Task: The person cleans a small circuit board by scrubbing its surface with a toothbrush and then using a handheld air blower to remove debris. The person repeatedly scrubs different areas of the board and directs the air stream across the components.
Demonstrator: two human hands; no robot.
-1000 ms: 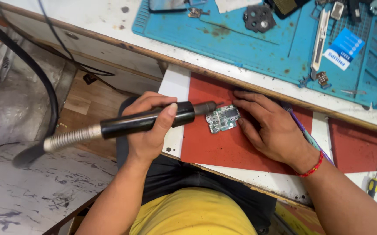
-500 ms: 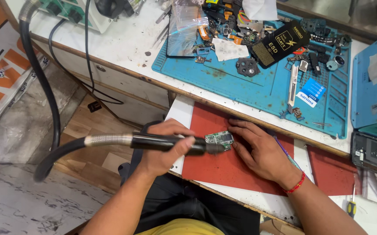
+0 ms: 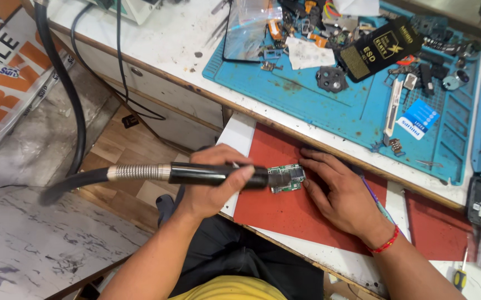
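Circuit board point(image 3: 286, 178) on red mat point(image 3: 285, 214), just left of right hand point(image 3: 343, 194) fingers point(image 3: 313, 166) spread flat; left hand point(image 3: 213, 186) fingers wrapped around hot-air handpiece point(image 3: 196, 174), nozzle touching board.

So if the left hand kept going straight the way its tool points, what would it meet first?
The left hand aims its black hot-air handpiece rightward; its tip already meets the small green circuit board, with the right hand's fingers seemingly next.
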